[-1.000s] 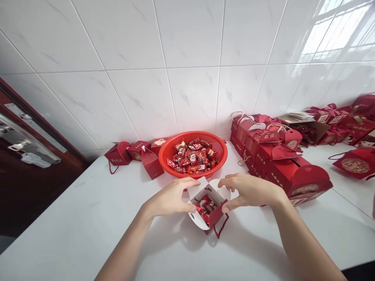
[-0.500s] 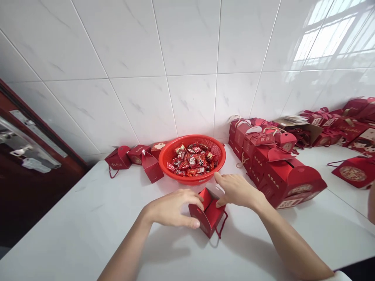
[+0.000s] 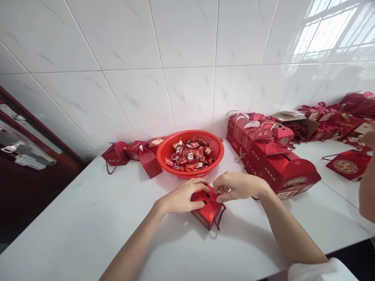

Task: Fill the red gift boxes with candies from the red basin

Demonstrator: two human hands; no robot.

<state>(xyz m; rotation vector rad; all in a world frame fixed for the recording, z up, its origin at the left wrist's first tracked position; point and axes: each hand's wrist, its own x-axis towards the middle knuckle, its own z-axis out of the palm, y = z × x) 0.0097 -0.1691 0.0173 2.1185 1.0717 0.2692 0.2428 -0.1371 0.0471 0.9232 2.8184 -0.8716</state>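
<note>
A small red paper gift box [image 3: 208, 214] with a dark red cord rests on the white table in front of me. Its flaps are folded down, and two dark holes show in the top. My left hand [image 3: 185, 196] is closed around the box's left side, thumb on the near flap and fingers over the far part. On the right, my right hand [image 3: 238, 188] has its fingers curled against the box's right edge, by the cord. Just behind the box stands a red plastic basket [image 3: 163, 160] of wrapped candies [image 3: 191, 156].
Several red boxes [image 3: 115, 154] line the wall at left. A larger group of red gift boxes [image 3: 272, 169] stands at right, with an open carton [image 3: 313, 130] behind. Another person's arm [image 3: 367, 187] reaches in at the right edge, near a red box [image 3: 347, 164].
The box's upright flaps have been folded down over its open top. My hands have closed in on it. The other person's arm has come further into view at right.
</note>
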